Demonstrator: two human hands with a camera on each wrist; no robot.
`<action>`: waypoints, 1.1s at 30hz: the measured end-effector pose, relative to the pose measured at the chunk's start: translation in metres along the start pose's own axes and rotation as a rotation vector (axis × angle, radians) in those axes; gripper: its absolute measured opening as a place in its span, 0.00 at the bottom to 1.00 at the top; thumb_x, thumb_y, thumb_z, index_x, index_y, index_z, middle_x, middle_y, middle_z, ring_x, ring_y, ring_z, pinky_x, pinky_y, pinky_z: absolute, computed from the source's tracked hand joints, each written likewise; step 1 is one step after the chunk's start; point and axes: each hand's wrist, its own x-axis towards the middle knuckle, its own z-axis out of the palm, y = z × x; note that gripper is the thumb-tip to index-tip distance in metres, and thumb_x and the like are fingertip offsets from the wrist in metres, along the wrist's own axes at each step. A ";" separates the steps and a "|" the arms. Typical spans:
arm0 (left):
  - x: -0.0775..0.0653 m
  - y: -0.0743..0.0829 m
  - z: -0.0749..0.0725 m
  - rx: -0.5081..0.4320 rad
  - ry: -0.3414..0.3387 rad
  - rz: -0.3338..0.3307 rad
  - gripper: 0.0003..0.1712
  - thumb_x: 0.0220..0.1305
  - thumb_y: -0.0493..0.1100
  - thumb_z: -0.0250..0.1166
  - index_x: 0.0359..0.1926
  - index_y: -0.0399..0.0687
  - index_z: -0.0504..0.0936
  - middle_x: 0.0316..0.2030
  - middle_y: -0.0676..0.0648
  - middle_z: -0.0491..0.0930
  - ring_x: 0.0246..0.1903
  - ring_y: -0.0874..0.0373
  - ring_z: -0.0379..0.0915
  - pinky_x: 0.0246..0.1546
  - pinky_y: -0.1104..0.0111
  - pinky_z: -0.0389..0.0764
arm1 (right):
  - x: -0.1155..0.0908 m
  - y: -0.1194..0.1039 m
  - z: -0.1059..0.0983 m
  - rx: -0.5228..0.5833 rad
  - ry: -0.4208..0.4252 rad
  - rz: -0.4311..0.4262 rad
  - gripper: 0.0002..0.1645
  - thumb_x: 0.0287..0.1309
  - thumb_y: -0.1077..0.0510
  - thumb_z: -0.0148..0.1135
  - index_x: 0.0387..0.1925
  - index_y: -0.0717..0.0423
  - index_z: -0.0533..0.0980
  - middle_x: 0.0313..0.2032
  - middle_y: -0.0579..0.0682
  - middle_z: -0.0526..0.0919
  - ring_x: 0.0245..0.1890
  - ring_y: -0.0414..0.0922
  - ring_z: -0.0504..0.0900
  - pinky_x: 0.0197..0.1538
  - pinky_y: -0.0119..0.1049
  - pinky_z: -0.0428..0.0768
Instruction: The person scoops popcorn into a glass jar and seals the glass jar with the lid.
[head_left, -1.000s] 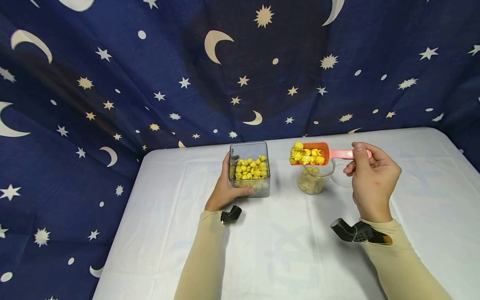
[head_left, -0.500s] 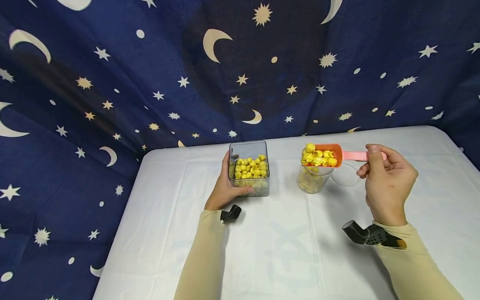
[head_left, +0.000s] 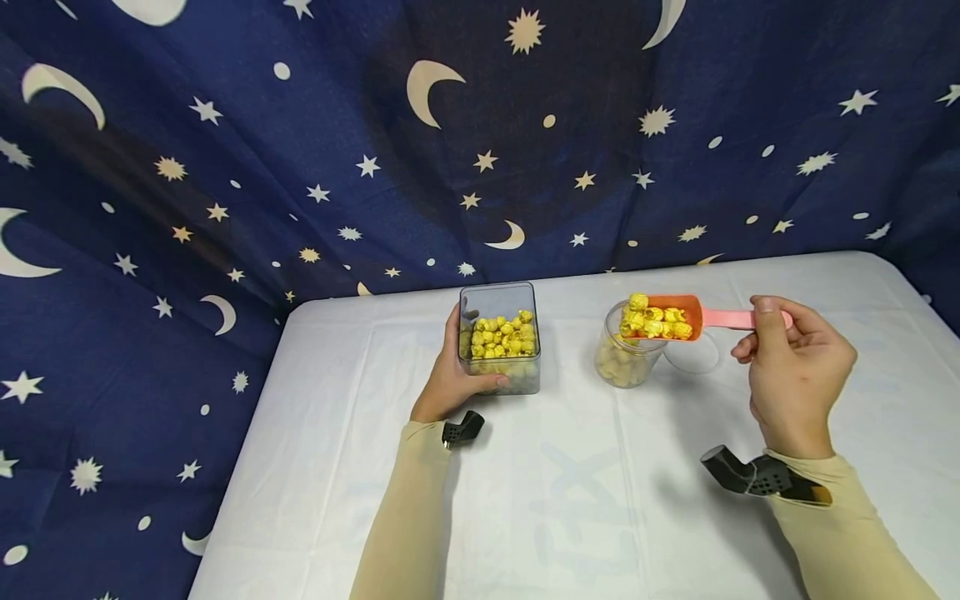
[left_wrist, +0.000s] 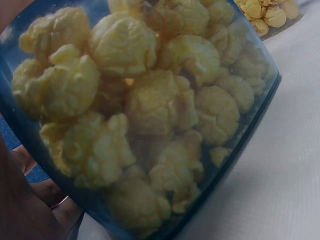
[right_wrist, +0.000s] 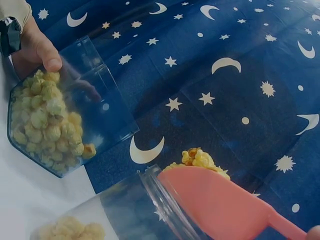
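My left hand [head_left: 457, 375] grips a clear square container [head_left: 525, 379] from its left side, thumb across the front. Yellow popcorn [head_left: 502, 336] fills its lower part. My right hand [head_left: 798, 362] pinches the handle of an orange-pink scoop [head_left: 693, 318] heaped with popcorn. The scoop's front end lies over the mouth of a round clear jar [head_left: 622, 367], which has some popcorn in its lower part. In the right wrist view the scoop [right_wrist: 215, 200] overlaps the jar's rim [right_wrist: 165, 205]. Through the wall of the container [left_wrist: 250, 130], the left wrist view shows popcorn close up.
A round clear lid [head_left: 692, 352] lies on the white-covered table [head_left: 570, 500], just right of the jar. Behind the table's far edge hangs a dark blue curtain [head_left: 337, 275] with moons and stars.
My right hand has moved right with the loaded scoop, bringing the scoop's front end from past the jar's left side to over its mouth. My left hand and the container have stayed put.
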 end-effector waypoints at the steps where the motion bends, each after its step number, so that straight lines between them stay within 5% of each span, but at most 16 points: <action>1: 0.000 0.000 0.000 -0.001 0.000 -0.001 0.78 0.41 0.47 0.86 0.79 0.77 0.37 0.78 0.47 0.49 0.76 0.55 0.42 0.73 0.50 0.49 | 0.000 0.000 -0.001 0.003 0.000 0.001 0.08 0.61 0.65 0.68 0.38 0.69 0.84 0.23 0.52 0.84 0.10 0.39 0.74 0.14 0.22 0.69; 14: -0.001 0.001 0.002 0.019 0.014 -0.001 0.75 0.40 0.60 0.84 0.78 0.79 0.38 0.78 0.48 0.50 0.76 0.56 0.44 0.73 0.48 0.50 | 0.007 -0.008 -0.010 -0.173 -0.006 -0.025 0.08 0.63 0.60 0.67 0.40 0.61 0.85 0.25 0.51 0.81 0.12 0.38 0.74 0.19 0.20 0.74; 24: -0.001 0.002 0.002 0.028 0.011 0.004 0.75 0.41 0.57 0.85 0.78 0.78 0.38 0.78 0.47 0.50 0.76 0.55 0.44 0.73 0.47 0.50 | 0.011 -0.014 -0.012 -0.267 -0.008 -0.080 0.07 0.65 0.60 0.66 0.40 0.58 0.85 0.25 0.48 0.82 0.12 0.37 0.74 0.18 0.20 0.72; 33: 0.000 0.002 0.001 0.025 0.012 0.007 0.76 0.39 0.63 0.84 0.78 0.80 0.38 0.78 0.47 0.51 0.76 0.56 0.45 0.72 0.48 0.51 | 0.014 -0.020 -0.011 -0.396 -0.011 -0.127 0.06 0.66 0.59 0.64 0.40 0.56 0.85 0.23 0.44 0.82 0.12 0.35 0.74 0.18 0.20 0.72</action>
